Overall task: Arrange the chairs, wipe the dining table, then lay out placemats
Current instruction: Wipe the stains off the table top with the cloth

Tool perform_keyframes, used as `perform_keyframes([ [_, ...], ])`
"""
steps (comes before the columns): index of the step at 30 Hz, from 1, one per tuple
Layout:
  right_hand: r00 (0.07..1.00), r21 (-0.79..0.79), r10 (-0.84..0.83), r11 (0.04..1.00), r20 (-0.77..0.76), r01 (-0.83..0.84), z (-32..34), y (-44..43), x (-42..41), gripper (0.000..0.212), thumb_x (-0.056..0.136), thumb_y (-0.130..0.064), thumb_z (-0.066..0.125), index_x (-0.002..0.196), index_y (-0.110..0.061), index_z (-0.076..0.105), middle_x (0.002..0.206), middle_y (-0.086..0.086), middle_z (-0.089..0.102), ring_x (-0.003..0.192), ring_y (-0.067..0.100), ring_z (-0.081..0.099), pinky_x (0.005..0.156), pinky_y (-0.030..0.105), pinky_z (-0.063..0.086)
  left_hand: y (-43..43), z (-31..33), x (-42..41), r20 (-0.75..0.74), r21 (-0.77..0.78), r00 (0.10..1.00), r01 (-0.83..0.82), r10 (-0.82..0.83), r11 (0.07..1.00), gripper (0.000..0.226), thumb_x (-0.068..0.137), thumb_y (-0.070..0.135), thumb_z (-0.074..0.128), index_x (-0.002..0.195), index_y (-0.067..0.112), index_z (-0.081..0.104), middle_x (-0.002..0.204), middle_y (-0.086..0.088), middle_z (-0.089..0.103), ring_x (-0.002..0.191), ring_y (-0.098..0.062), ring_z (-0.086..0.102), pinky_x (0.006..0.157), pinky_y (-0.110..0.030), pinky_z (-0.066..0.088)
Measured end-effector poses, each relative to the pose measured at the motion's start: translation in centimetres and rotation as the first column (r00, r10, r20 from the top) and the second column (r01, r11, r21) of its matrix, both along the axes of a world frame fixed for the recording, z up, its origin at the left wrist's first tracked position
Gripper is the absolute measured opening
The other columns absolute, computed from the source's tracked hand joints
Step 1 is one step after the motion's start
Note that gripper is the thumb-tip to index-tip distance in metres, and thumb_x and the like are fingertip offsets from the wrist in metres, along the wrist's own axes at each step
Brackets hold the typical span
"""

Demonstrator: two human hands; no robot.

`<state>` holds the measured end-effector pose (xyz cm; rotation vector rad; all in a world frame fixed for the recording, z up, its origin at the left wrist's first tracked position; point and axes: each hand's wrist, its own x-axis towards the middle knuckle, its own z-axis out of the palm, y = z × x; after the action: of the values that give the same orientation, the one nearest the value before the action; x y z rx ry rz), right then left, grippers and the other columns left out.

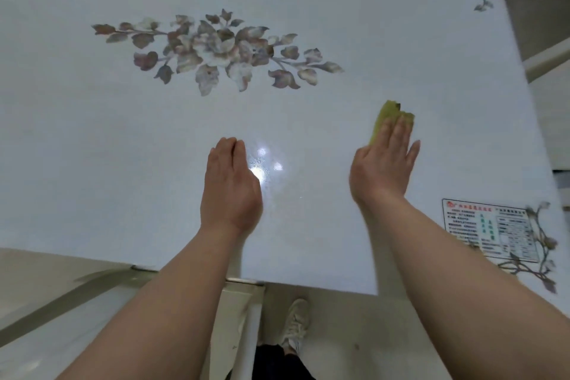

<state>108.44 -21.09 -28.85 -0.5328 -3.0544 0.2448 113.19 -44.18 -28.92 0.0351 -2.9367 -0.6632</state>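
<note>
The white glossy dining table [92, 148] fills the view, with a grey-brown flower print [216, 49] at its middle. My right hand [385, 163] lies flat, fingers pressing a yellow-green cloth [387, 116] onto the tabletop at the right. My left hand [229, 185] rests on the table near the front edge, fingers together and extended, holding nothing. No chairs or placemats are clearly in view.
A printed label sticker [490, 230] sits by the near right corner, among vine prints. The table's front edge [308, 282] runs just below my wrists. A white table leg [237, 318] and my shoe [294, 324] stand on the pale floor below.
</note>
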Motion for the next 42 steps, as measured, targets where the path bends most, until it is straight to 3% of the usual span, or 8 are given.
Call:
perform_keyframes([
  [4, 0.999, -0.046, 0.046, 0.998, 0.005, -0.045, 1.0, -3.0, 3.8, 0.07, 0.092, -0.019, 0.028, 0.151, -0.007, -0.007, 0.16, 0.012, -0.007, 0.147, 0.024, -0.011, 0.119, 0.04, -0.006, -0.3, 0.0, 0.0, 0.028, 0.009, 0.999, 0.024, -0.024, 1.0, 0.051, 0.084, 0.002, 0.037, 0.133, -0.009, 0.038, 0.137, -0.022, 0.037, 0.128, -0.038, 0.033, 0.113, -0.047, 0.022],
  [11, 0.902, -0.124, 0.432, 0.895, 0.001, -0.428, 0.8, -8.7, 8.7, 0.068, 0.09, -0.023, 0.022, 0.153, -0.015, -0.001, 0.16, 0.003, -0.006, 0.146, 0.017, -0.013, 0.119, 0.039, -0.006, -0.7, 0.5, 1.0, 0.039, -0.011, 0.992, 0.123, -0.123, 0.992, 0.053, 0.079, 0.007, 0.031, 0.128, -0.009, 0.044, 0.131, -0.023, 0.043, 0.123, -0.04, 0.039, 0.111, -0.048, 0.025],
  [14, 0.922, -0.097, 0.387, 0.919, 0.022, -0.383, 0.8, -5.2, 10.1, 0.068, 0.094, -0.021, 0.031, 0.153, -0.018, -0.003, 0.161, 0.001, -0.004, 0.147, 0.014, -0.008, 0.119, 0.041, -0.007, 0.6, 0.8, 2.7, 0.045, -0.013, 0.981, 0.19, -0.189, 0.982, 0.052, 0.08, 0.009, 0.031, 0.126, -0.008, 0.046, 0.129, -0.023, 0.045, 0.121, -0.039, 0.04, 0.11, -0.048, 0.026],
  [19, 0.994, -0.011, 0.06, 0.998, 0.093, -0.06, 0.7, 2.5, 13.6, 0.068, 0.089, -0.03, 0.018, 0.153, -0.013, 0.0, 0.161, 0.006, -0.002, 0.147, 0.016, -0.006, 0.119, 0.042, -0.007, 3.1, 1.1, 5.0, 0.098, 0.038, 0.953, 0.285, -0.288, 0.958, 0.05, 0.081, 0.008, 0.032, 0.125, -0.01, 0.048, 0.13, -0.025, 0.046, 0.12, -0.042, 0.043, 0.104, -0.051, 0.034],
  [23, 0.989, -0.024, -0.113, 0.993, 0.099, 0.116, 1.1, 1.6, 14.2, 0.064, 0.095, -0.025, 0.025, 0.152, -0.007, 0.002, 0.16, 0.013, -0.001, 0.147, 0.024, -0.007, 0.119, 0.04, -0.006, 3.7, 0.9, 6.0, 0.133, 0.029, 0.935, 0.329, -0.33, 0.944, 0.054, 0.084, 0.013, 0.027, 0.128, -0.011, 0.047, 0.132, -0.028, 0.046, 0.123, -0.044, 0.043, 0.105, -0.051, 0.036],
  [28, 0.963, -0.066, 0.26, 0.964, 0.067, -0.256, 0.9, -4.2, 14.9, 0.066, 0.09, -0.028, 0.016, 0.152, -0.008, 0.005, 0.16, 0.013, -0.001, 0.147, 0.024, -0.007, 0.119, 0.038, -0.008, 3.7, 1.2, 6.0, 0.153, -0.059, 0.926, 0.357, -0.345, 0.932, 0.049, 0.085, 0.006, 0.037, 0.129, -0.013, 0.045, 0.133, -0.032, 0.045, 0.124, -0.047, 0.043, 0.105, -0.052, 0.036],
  [32, 0.909, -0.083, 0.408, 0.912, 0.082, -0.402, 0.7, -2.8, 15.1, 0.065, 0.09, -0.028, 0.015, 0.153, -0.012, 0.007, 0.161, 0.006, 0.001, 0.148, 0.018, -0.005, 0.118, 0.039, -0.007, 4.7, 1.3, 6.2, 0.192, -0.093, 0.939, 0.306, -0.285, 0.947, 0.049, 0.09, 0.006, 0.037, 0.136, -0.012, 0.037, 0.142, -0.029, 0.035, 0.133, -0.042, 0.032, 0.112, -0.048, 0.027],
  [42, 0.924, -0.041, 0.353, 0.935, 0.146, -0.351, 1.0, 9.1, 15.7, 0.061, 0.099, -0.028, 0.021, 0.152, -0.019, -0.008, 0.159, -0.003, -0.017, 0.145, 0.011, -0.017, 0.117, 0.042, -0.013, 13.2, 1.2, 8.2, 0.173, -0.05, 0.963, 0.219, -0.207, 0.974, 0.033, 0.083, 0.001, 0.039, 0.111, -0.013, 0.046, 0.122, -0.029, 0.045, 0.114, -0.046, 0.04, 0.098, -0.052, 0.036],
])
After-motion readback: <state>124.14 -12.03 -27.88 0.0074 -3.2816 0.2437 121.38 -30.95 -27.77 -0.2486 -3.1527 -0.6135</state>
